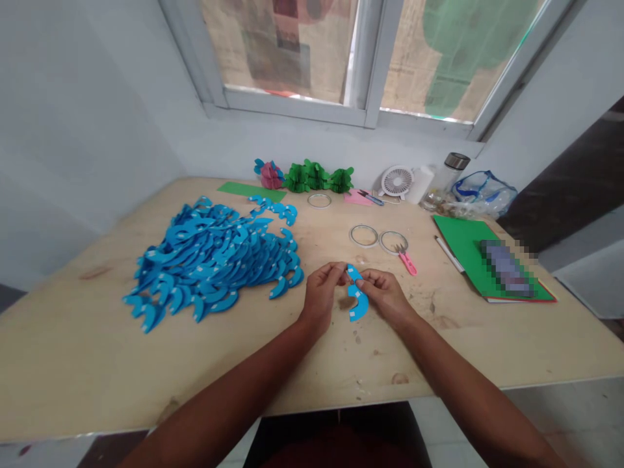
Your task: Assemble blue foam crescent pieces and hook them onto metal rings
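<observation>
Tabletop [97, 364], spanning the frame. On it we list: pile [214, 253], blue, left of centre; our left hand [322, 291] and right hand [387, 298], below centre, fingers of both pinching one strip [363, 304], blue, curved, between them; scissors [408, 263], pink-handled, right of centre.

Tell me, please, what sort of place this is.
Probably an indoor paper-craft workspace, perhaps at home or in a small workshop: a pale wooden table bears a large heap of curved blue paper-like pieces and small pink-handled scissors.
</observation>
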{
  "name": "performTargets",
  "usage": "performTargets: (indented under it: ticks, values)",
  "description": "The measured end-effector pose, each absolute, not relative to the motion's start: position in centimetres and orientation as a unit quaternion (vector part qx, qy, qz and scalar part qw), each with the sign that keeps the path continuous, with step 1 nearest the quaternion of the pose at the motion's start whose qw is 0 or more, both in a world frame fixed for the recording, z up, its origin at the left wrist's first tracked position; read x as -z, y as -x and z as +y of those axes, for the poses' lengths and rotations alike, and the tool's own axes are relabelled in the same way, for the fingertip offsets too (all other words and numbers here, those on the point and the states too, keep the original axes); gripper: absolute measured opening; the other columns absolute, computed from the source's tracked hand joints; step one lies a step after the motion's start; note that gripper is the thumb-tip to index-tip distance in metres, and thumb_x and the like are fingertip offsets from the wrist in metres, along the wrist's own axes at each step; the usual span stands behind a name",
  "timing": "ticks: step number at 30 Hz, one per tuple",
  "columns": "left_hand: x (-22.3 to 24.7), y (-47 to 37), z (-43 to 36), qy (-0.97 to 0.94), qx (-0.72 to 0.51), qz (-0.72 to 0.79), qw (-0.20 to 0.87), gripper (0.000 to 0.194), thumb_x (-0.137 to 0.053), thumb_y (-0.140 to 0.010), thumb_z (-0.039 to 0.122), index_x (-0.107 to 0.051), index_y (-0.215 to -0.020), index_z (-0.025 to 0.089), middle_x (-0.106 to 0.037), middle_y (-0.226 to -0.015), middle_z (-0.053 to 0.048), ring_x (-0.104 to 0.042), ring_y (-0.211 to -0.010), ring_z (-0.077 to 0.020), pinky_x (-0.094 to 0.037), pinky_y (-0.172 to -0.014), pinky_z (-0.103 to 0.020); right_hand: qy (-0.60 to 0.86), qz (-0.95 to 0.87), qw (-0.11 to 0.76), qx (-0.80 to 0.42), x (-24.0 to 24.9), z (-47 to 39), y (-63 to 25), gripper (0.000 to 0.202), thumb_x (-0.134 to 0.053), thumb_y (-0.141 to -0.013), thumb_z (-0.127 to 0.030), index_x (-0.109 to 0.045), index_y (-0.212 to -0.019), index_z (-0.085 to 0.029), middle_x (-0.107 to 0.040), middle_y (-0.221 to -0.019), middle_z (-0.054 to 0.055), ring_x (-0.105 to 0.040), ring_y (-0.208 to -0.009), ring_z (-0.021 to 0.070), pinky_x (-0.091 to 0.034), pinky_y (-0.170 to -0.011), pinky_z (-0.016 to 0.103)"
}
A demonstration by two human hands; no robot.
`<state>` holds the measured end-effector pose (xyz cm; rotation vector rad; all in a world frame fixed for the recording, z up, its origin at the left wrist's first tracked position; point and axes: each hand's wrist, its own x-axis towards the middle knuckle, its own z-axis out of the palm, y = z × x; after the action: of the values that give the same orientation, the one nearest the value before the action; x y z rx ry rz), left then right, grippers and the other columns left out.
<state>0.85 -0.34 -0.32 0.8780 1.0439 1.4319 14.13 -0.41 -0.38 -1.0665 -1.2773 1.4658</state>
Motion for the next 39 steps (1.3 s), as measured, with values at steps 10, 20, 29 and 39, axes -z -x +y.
performTargets:
  ticks: [10,20,29,39]
  values:
    - [0.4,-0.3,-0.2,-0.401,-0.559,0.397,0.607,0.026,-0.072,-0.061,0.026,-0.072,-0.085,0.016,-0.070,-0.082,-0.005,-0.061,-0.075,-0.0167,-0.048,-0.072,-0.028,0.399,-0.440,0.461,-0.659,0.4,-0.3,-14.3,0.021,-0.073,-0.063,-0.033,-0.065,-0.068,-0.015,-0.061,-0.059,0.000,-0.050,-0.052,0.0088,-0.039,-0.051,0.021]
    - [0.3,0.0,0.0,-0.420,-0.532,0.372,0.634,0.020,-0.074,-0.060,0.022,-0.072,-0.079,0.016,-0.066,-0.069,-0.002,-0.059,-0.065,-0.0130,-0.050,-0.067,-0.026,0.368,-0.400,0.429,-0.721,-0.3,-0.4,-14.7,0.018,-0.072,-0.064,-0.028,-0.062,-0.064,-0.014,-0.055,-0.054,-0.002,-0.046,-0.048,0.0070,-0.036,-0.047,0.019]
    - [0.3,0.0,-0.1,-0.440,-0.523,0.369,0.630,0.022,-0.074,-0.060,0.025,-0.072,-0.081,0.017,-0.068,-0.072,-0.002,-0.061,-0.067,-0.0140,-0.050,-0.070,-0.028,0.361,-0.409,0.413,-0.729,-0.4,-0.5,-14.9,0.017,-0.071,-0.066,-0.029,-0.064,-0.067,-0.014,-0.056,-0.055,-0.002,-0.048,-0.048,0.0076,-0.040,-0.048,0.020]
    - [0.0,0.2,-0.1,-0.455,-0.518,0.366,0.626,0.017,-0.074,-0.062,0.024,-0.071,-0.076,0.016,-0.068,-0.069,-0.002,-0.061,-0.064,-0.0137,-0.050,-0.066,-0.027,0.354,-0.422,0.415,-0.724,-0.5,-0.5,-14.9,0.019,-0.070,-0.068,-0.031,-0.064,-0.065,-0.014,-0.056,-0.054,-0.001,-0.049,-0.048,0.0075,-0.041,-0.047,0.020]
